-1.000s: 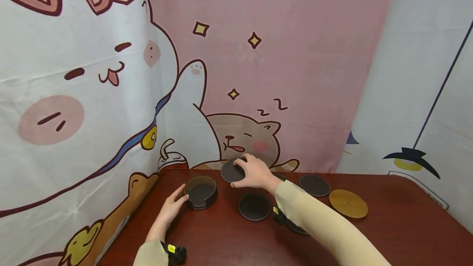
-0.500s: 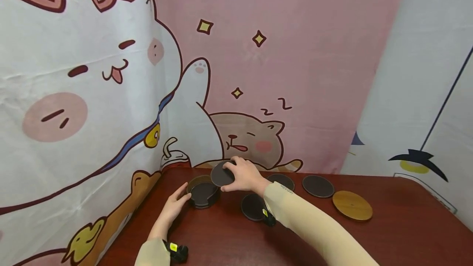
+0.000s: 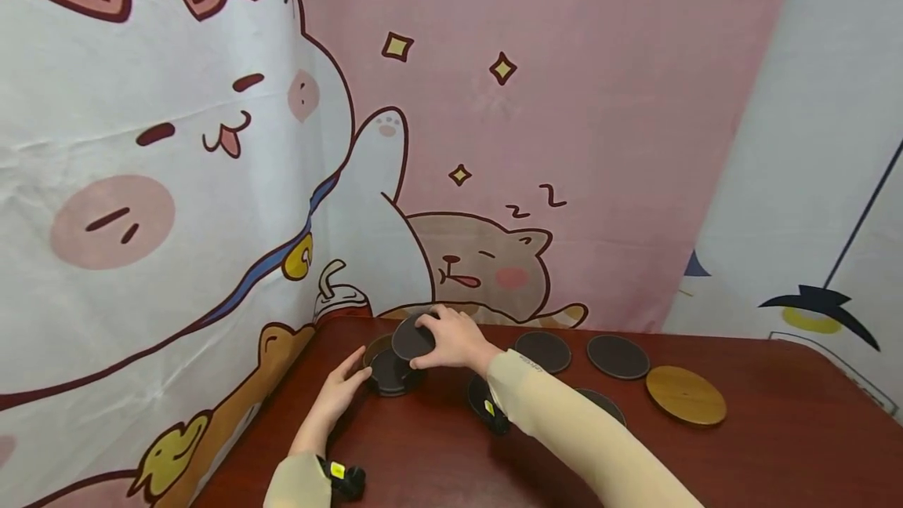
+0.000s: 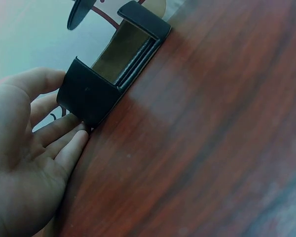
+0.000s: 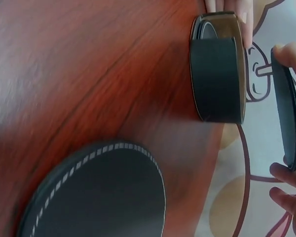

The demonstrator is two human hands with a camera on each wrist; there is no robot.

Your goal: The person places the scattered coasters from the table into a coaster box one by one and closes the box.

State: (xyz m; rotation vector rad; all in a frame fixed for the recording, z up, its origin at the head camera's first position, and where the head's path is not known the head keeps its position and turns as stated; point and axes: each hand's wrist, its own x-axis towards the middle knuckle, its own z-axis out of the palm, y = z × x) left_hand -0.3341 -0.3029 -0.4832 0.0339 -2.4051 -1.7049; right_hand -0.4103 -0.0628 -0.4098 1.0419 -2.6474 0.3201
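My right hand (image 3: 455, 339) pinches a round black coaster (image 3: 409, 339) by its edge, with the thumb on the near side. This coaster is tilted and overlaps the far right part of a round, dark coaster holder (image 3: 393, 390) in the head view. In the right wrist view the held coaster (image 5: 286, 113) stands apart from the holder (image 5: 214, 81). The holder has a notch in its wall and a tan inside, with dark disc edges showing low in it. Against its left outer side rests my left hand (image 3: 337, 394), its fingers (image 4: 44, 84) extended along the wall.
Several black coasters lie flat on the reddish-brown table (image 3: 423, 453), one with white edge stitching (image 5: 108, 197). My right sleeve partly covers one coaster (image 3: 603, 402). A round wooden disc (image 3: 686, 395) lies to the right. A cartoon-printed cloth (image 3: 600, 139) hangs behind the table.
My right hand has carried the coaster leftward until it overlaps the holder in the head view. The left hand stays at the holder's side. The view has shifted slightly.
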